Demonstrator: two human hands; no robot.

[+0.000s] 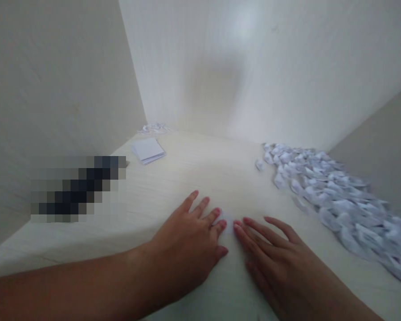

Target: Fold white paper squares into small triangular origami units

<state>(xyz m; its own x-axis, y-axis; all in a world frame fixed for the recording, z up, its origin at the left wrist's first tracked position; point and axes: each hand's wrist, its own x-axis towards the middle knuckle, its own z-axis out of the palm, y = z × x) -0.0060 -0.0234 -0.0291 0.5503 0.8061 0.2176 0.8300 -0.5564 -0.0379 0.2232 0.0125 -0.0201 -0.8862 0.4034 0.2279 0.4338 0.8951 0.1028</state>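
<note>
A small piece of white paper [228, 224] lies flat on the pale table [200, 174], partly covered by fingers. My left hand [195, 243] rests palm down with its fingers spread, the index and middle fingertips pressing on the paper's left side. My right hand [270, 254] lies to the right, fingers stretched out, with its fingertips at the paper's right edge. Neither hand grips anything. How the paper is folded, if at all, is hidden under the fingers.
A large heap of small folded white papers [341, 200] runs along the right side, with a single folded piece [259, 165] apart from it. At the back left are a stack of white paper squares [149, 150] and thin paper scraps [154, 128]. A dark pixelated object [82, 189] lies left.
</note>
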